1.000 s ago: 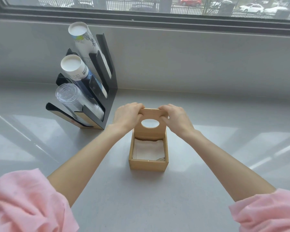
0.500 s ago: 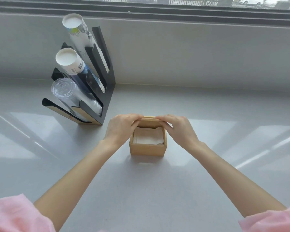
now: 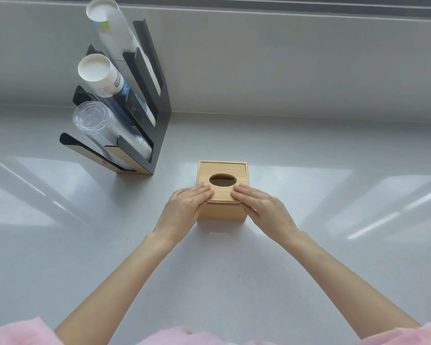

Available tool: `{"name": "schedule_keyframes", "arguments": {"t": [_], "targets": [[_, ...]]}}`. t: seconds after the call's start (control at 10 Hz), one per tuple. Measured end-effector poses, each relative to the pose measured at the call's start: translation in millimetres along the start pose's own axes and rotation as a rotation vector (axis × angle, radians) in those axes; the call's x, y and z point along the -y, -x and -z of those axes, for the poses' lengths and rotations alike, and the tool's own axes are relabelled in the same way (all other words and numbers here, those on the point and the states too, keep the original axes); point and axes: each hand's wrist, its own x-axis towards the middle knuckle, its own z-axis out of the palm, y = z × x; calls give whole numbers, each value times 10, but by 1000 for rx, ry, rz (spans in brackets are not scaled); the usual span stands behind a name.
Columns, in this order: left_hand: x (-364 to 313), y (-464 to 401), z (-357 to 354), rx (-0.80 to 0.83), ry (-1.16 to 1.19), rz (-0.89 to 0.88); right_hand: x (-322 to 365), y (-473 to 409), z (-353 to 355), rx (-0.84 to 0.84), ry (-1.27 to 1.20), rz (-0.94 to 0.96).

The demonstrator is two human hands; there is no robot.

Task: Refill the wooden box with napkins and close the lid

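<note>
A small wooden box [image 3: 222, 212] stands on the grey counter [image 3: 234, 270] in the middle of the view. Its flat lid [image 3: 223, 170], with an oval hole in the centre, lies down over the top. A thin gap shows along the lid's near edge. My left hand [image 3: 184, 210] rests with fingers flat on the lid's near left corner. My right hand [image 3: 259, 210] presses flat on the near right corner. The hole looks dark, and no napkins are visible through it.
A black and wood cup holder [image 3: 135, 115] stands to the back left, with two paper cup stacks and a clear plastic cup stack leaning toward me. A grey wall [image 3: 284, 70] runs behind the counter, under a window ledge.
The lid stood upright at the back with napkins showing inside. Both hands swung it down toward me, and it now lies over the box. The camera tilted further down.
</note>
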Motion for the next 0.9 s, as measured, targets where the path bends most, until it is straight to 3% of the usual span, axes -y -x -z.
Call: {"name": "schedule_keyframes", "arguments": {"t": [0.6, 0.9], "targets": [[-17, 60, -109, -21, -5, -6, -34, 72, -146, -94, 104, 53], [-67, -27, -20, -11, -30, 49, 42, 15, -17, 42, 211, 130]]}}
